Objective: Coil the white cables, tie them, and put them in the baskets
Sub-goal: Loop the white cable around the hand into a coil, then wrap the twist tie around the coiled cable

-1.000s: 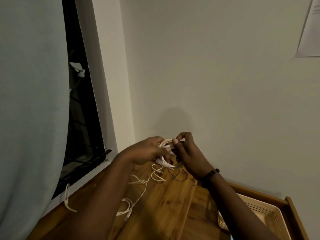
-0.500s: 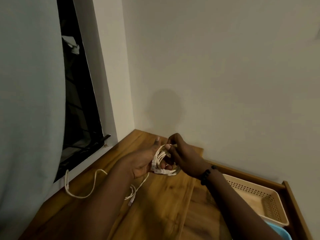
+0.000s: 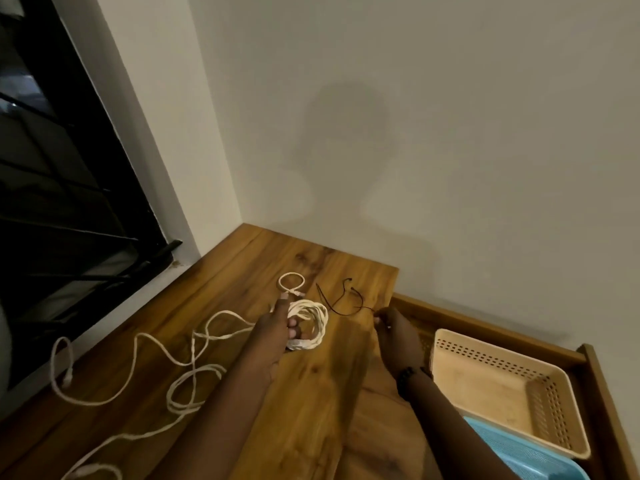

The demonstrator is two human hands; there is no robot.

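Note:
A coiled white cable (image 3: 313,320) lies on the wooden table (image 3: 311,403), and my left hand (image 3: 277,327) presses down on its left side with fingers through the loops. A small loop of the same cable (image 3: 291,282) pokes out beyond the fingertips. My right hand (image 3: 393,329) rests to the right of the coil, its fingertips pinched on the end of a thin black tie (image 3: 346,299) that curls across the wood. A long loose white cable (image 3: 166,368) trails over the table's left part.
A beige perforated basket (image 3: 502,386) stands at the right in a lower wooden tray (image 3: 595,372), with a blue basket (image 3: 519,455) in front of it. The wall is close behind. A dark window with bars (image 3: 69,202) is at the left.
The coil was held up between both hands; now it lies on the table under my left hand. My right hand has let go of it and moved right to the black tie.

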